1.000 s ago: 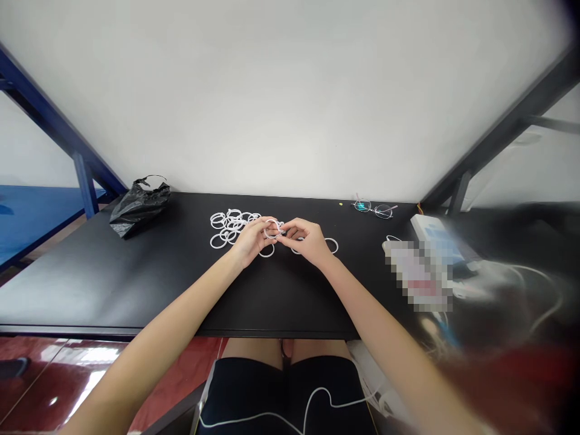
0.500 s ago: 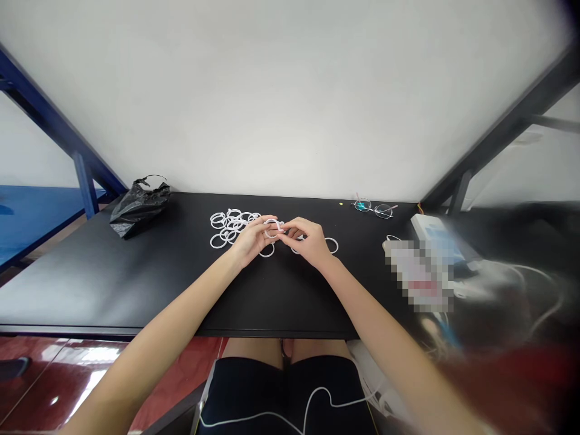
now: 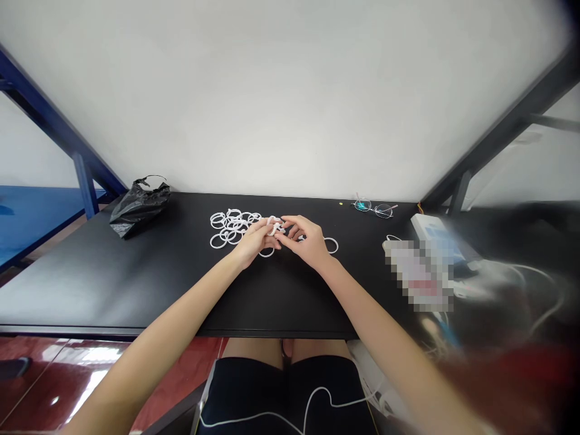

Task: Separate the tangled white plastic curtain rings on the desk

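Between my two hands, just over the black table (image 3: 272,296), is a white ring (image 3: 274,226) that looks like a curtain ring with a small clip. My left hand (image 3: 254,240) grips it from the left. The thumb and fingers of my right hand (image 3: 306,235) close on its right side; exactly where they touch is hard to make out. A pile of similar white rings (image 3: 230,226) lies just left of my left hand. One loose ring (image 3: 266,255) shows below the left fingers, and another ring (image 3: 332,245) sticks out right of my right hand.
A crumpled black plastic bag (image 3: 140,205) sits at the back left. Eyeglasses (image 3: 373,208) lie at the back right. On the right are a white box (image 3: 435,235), a blurred-out object (image 3: 419,275) and cables. A white cable (image 3: 254,417) crosses my lap.
The ring has turned between my fingers, from facing me as a full circle to a tilted position. My hands have hardly shifted.
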`<action>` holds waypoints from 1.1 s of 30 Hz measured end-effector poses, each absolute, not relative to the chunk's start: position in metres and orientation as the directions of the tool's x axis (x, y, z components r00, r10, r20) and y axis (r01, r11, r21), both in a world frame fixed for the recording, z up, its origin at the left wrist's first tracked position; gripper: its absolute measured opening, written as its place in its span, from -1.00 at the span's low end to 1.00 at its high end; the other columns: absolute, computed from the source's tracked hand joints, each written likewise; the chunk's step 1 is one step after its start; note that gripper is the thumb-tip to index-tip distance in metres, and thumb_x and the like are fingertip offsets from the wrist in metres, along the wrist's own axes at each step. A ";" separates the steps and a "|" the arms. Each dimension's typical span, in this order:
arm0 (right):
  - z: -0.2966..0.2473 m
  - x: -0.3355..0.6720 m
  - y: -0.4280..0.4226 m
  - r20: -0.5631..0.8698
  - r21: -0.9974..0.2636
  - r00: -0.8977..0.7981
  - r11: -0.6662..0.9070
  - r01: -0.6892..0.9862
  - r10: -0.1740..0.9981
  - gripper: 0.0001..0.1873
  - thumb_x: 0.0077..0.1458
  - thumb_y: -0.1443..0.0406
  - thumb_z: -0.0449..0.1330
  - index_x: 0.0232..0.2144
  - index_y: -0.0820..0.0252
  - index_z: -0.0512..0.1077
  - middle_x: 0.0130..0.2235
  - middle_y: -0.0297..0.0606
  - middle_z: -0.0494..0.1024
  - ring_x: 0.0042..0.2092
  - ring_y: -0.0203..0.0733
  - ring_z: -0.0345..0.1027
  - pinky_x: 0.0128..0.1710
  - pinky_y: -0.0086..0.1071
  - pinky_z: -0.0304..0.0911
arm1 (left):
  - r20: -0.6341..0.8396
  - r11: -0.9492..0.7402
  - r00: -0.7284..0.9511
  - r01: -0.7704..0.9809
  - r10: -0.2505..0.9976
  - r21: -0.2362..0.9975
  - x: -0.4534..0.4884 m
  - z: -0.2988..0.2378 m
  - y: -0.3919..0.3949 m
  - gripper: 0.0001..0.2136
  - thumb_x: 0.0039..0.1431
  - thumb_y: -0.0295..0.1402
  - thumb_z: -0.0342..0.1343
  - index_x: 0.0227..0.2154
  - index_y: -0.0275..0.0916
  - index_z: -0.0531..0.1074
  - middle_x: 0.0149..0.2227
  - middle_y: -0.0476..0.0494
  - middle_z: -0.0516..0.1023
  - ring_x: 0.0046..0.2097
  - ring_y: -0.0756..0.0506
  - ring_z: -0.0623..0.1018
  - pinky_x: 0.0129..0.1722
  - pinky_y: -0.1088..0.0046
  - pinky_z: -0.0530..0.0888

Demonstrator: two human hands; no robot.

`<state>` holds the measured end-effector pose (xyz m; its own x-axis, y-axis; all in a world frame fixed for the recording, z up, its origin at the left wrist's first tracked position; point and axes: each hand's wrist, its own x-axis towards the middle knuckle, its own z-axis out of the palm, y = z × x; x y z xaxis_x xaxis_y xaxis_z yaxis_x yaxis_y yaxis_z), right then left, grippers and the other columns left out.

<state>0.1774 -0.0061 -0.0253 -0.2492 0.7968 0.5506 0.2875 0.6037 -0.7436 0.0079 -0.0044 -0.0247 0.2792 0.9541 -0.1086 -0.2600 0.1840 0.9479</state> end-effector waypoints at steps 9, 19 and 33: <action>-0.024 0.176 -0.008 0.549 -0.760 -0.248 0.600 0.250 0.798 -0.77 0.10 0.18 0.24 -0.19 0.13 0.52 -0.28 -0.27 0.55 -0.43 -0.33 0.40 -0.42 -0.43 0.41 | -0.045 0.092 0.350 -0.119 0.936 0.989 0.006 -0.029 -0.004 -0.72 0.16 -0.17 0.11 -0.20 -0.27 0.46 -0.68 0.05 0.43 -0.75 0.11 0.23 -0.67 0.60 0.29; -0.022 0.174 -0.009 0.539 -0.788 -0.180 0.569 0.236 0.823 -0.75 0.16 0.10 0.18 -0.35 0.13 0.54 -0.37 -0.26 0.57 -0.40 -0.25 0.48 -0.36 -0.36 0.45 | 0.008 0.002 0.323 -0.031 0.946 1.000 0.012 -0.023 -0.010 -0.60 0.22 -0.05 0.05 -0.10 -0.29 0.44 -0.70 0.11 0.34 -0.74 0.11 0.22 -0.64 0.58 0.33; -0.021 0.173 -0.005 0.331 -0.941 -0.175 0.338 0.009 0.927 -0.68 0.01 0.05 0.30 -0.37 0.20 0.53 -0.43 -0.24 0.61 -0.42 -0.20 0.52 -0.39 -0.35 0.45 | 0.249 -0.314 0.274 0.230 0.929 0.921 0.008 -0.030 -0.013 -0.66 0.32 -0.04 -0.08 -0.21 -0.21 0.39 -0.62 0.08 0.29 -0.59 0.02 0.32 -0.48 0.48 0.36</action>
<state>0.1734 -0.0048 -0.0205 -0.1747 0.9272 0.3314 0.0089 0.3381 -0.9411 0.0083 -0.0126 -0.0299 0.2736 0.9291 0.2487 0.2304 -0.3143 0.9209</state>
